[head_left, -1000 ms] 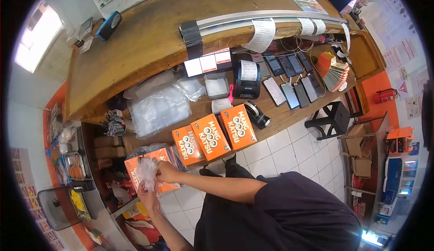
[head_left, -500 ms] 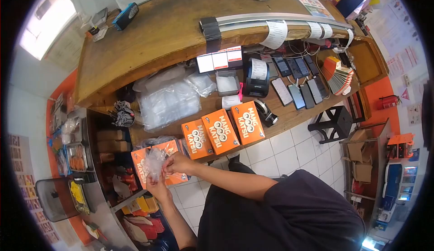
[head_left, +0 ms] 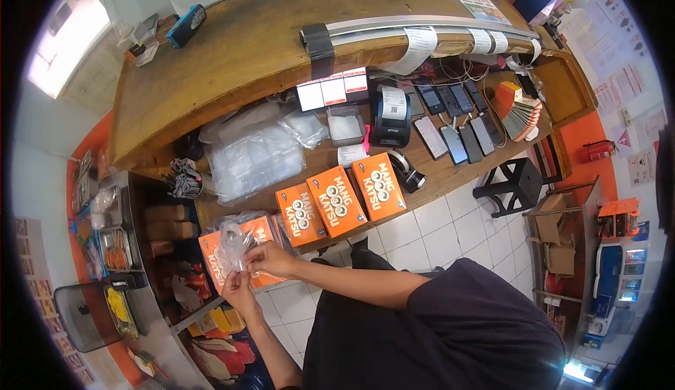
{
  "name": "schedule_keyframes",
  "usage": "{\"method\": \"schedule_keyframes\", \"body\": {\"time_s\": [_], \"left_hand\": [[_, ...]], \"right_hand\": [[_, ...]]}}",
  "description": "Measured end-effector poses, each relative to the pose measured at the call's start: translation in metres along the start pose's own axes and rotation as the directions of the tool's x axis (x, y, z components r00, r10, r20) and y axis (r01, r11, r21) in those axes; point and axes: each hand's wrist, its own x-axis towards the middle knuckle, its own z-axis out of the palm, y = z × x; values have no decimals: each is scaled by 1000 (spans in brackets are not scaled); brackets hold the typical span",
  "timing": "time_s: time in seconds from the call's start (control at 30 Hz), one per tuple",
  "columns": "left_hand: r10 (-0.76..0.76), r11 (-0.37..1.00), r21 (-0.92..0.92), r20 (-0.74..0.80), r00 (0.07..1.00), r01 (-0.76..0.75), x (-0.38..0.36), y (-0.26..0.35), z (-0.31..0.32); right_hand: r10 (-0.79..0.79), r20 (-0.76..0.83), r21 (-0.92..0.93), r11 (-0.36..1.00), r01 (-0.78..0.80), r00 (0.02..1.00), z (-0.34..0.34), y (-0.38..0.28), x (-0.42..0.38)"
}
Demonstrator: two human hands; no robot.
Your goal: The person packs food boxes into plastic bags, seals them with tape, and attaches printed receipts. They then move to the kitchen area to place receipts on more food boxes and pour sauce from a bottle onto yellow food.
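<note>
A clear plastic bag (head_left: 232, 241) is pinched between my two hands over an orange box (head_left: 212, 253) at the near left edge of the counter. My left hand (head_left: 239, 290) grips the bag's lower end, fingers closed. Just to its upper right, my right hand (head_left: 269, 258) is closed on the same bag. Three more orange printed boxes, a left one (head_left: 299, 214), a middle one (head_left: 337, 204) and a right one (head_left: 380, 187), stand to the right of my hands. Beyond them lies a pile of clear plastic bags (head_left: 256, 161).
Several phones (head_left: 453, 143) lie on the counter's right part, beside a receipt printer (head_left: 391, 119) and a tape dispenser (head_left: 408, 172). A raised wooden shelf (head_left: 232, 46) runs behind. A black stool (head_left: 517, 183) stands on the floor at right.
The view has shifted slightly, so the scene sits a little further left. The plastic bag has changed shape between my hands, its top now standing up more.
</note>
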Motion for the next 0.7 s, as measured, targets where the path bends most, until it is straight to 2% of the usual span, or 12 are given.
{"method": "schedule_keyframes", "body": {"time_s": [0.03,0.17,0.23,0.33,0.47,0.5,0.63,0.7], "left_hand": [[7,999,50,15,1000,-8,6,-9,-9],[60,963,257,94,994,-82,16,-20,-28],[73,980,174,114,991,-93,10,-3,-12],[66,993,95,87,994,-74,17,-4,-11],[24,989,147,74,997,-35,31,-29,-20],[32,996,75,79,996,-38,25,-23,-13],[59,997,38,54,997,-61,23,-27,-10],[61,998,3,33,998,-61,22,-34,-9]], "right_hand": [[-34,13,-13,999,35,999,0,1,0],[0,-37,-132,991,-5,999,3,-1,2],[21,-61,-140,990,-29,998,5,2,1],[-77,85,-368,924,103,993,2,5,-6],[-108,12,-333,937,106,994,5,5,-24],[-119,18,-340,933,119,993,4,5,-24],[-160,55,-438,883,168,986,-2,14,-17],[-133,58,-455,878,145,989,-4,14,-20]]}}
